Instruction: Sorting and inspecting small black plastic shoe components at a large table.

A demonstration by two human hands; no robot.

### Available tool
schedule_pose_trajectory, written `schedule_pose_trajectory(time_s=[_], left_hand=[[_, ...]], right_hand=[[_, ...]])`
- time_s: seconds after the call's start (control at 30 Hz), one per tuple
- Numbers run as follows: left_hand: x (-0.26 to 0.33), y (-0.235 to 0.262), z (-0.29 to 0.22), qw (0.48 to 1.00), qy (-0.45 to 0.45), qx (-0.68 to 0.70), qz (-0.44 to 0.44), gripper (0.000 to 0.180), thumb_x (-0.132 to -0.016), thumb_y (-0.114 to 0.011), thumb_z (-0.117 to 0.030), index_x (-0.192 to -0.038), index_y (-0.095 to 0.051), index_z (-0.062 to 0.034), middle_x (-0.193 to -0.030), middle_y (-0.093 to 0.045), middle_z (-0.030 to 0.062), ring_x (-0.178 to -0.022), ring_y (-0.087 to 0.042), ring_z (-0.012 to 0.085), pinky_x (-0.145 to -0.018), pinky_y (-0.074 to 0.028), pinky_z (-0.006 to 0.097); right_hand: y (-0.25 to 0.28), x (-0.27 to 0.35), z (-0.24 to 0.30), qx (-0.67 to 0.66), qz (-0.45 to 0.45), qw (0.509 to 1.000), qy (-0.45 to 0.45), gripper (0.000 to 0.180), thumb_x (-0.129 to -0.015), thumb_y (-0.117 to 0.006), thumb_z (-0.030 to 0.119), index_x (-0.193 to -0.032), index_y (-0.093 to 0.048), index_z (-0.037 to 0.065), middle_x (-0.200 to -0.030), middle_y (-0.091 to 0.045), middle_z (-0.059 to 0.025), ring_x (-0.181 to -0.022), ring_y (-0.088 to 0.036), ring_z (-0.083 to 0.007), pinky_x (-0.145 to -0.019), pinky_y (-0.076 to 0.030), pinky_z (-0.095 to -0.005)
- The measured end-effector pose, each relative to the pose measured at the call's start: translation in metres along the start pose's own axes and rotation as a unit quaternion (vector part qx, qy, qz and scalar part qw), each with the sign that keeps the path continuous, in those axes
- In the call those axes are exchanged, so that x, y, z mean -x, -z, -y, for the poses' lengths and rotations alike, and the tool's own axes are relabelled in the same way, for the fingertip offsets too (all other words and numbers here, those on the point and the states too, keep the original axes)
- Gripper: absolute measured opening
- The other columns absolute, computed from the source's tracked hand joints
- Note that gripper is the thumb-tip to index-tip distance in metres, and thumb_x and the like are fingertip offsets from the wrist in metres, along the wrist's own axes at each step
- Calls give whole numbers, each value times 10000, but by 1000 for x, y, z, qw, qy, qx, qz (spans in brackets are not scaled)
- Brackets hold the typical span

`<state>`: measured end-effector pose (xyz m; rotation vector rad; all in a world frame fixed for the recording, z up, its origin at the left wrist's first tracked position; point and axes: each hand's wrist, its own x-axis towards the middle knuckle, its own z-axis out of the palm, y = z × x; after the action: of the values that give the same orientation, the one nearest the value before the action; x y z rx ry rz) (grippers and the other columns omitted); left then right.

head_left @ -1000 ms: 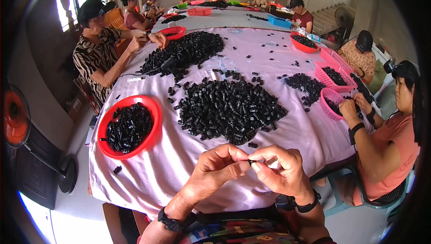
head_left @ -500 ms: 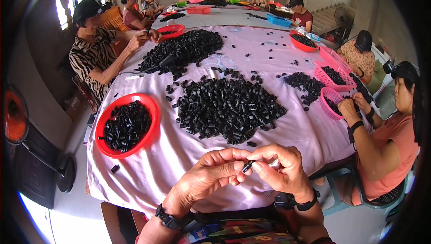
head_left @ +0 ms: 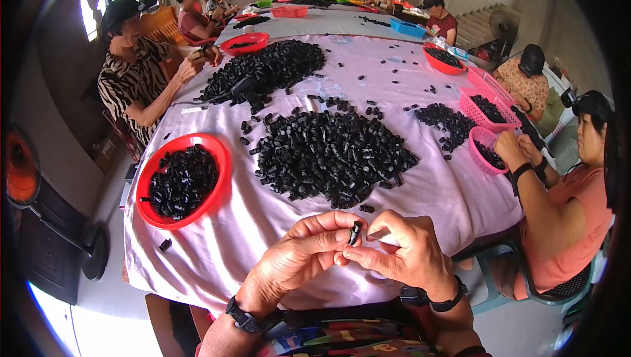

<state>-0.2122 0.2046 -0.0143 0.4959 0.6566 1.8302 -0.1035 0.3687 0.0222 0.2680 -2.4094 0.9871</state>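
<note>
1 small black cylinder (head_left: 355, 233) tilts in the left hand (head_left: 307, 250).

Both arms reach toward the near edge of the tabletop (head_left: 217, 261), the left forearm (head_left: 223, 342) slanting inward and the right forearm (head_left: 458, 325) more upright. Over the tabletop's near side, the left hand (head_left: 314, 246) draws its thumb and forefinger together in a pinch, the other fingers curled beneath. Just beside it, over that same side, the right hand (head_left: 409, 250) faces it, thumb and forefinger tips parted (its remaining fingers are mostly hidden).
</note>
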Motion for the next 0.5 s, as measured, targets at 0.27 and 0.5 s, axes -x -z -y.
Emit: schedule_pose_trajectory(time_s=[0.27, 0.5], left_hand=[[-1, -2, 1, 999, 28, 20, -15, 247, -914, -574, -81, -1146, -565, 1, -1018, -627, 75, -907, -604, 139, -822, -489, 275], [0, 0, 0, 999, 24, 29, -4, 248, -909, -577, -75, -1143, -564, 7, -1045, -625, 82, -940, -599, 145, -851, -478, 275]], right_hand=[[-2, 1, -1, 72, 14, 997, -11, 358, -710, -817, 326, -761, -590, 53, -668, -672, -98, -565, -670, -218, -493, -486, -291], [-3, 1, -2, 120, 30, 992, -18, 400, -703, -803, 392, -724, -592, 53, -636, -650, -86, -544, -654, -229, -477, -476, -307]])
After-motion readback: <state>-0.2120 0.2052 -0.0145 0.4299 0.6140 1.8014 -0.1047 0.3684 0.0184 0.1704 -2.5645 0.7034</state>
